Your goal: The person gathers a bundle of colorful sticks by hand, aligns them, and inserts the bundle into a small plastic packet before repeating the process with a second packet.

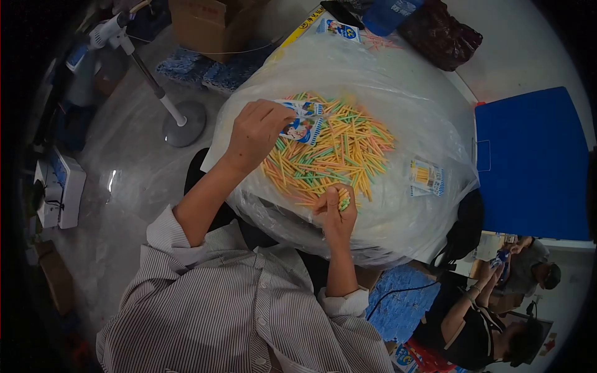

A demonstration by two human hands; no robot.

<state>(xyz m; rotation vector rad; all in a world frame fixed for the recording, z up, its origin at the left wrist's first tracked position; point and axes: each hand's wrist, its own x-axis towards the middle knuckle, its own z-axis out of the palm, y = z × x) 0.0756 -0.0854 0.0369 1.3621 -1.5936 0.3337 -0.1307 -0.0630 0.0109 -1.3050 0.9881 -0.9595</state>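
A big heap of thin yellow, green and pink snack sticks (339, 140) lies on a clear plastic sheet (410, 118) over the table. Above the heap's left side, my left hand (252, 133) pinches a small blue-and-white snack packet (303, 129) by its edge. My right hand (339, 214) is at the near edge of the heap, its fingers curled round a small bunch of sticks (344, 200) whose ends show beside the thumb. To the right, a second packet (427, 178) lies flat on the sheet, with yellow sticks visible through its window.
A blue board or lid (532, 161) stands right of the table. At the far end are another packet (339, 29), a blue container (388, 15) and a dark red bag (441, 34). A fan stand (183, 121) is on the left floor. Two people sit at lower right.
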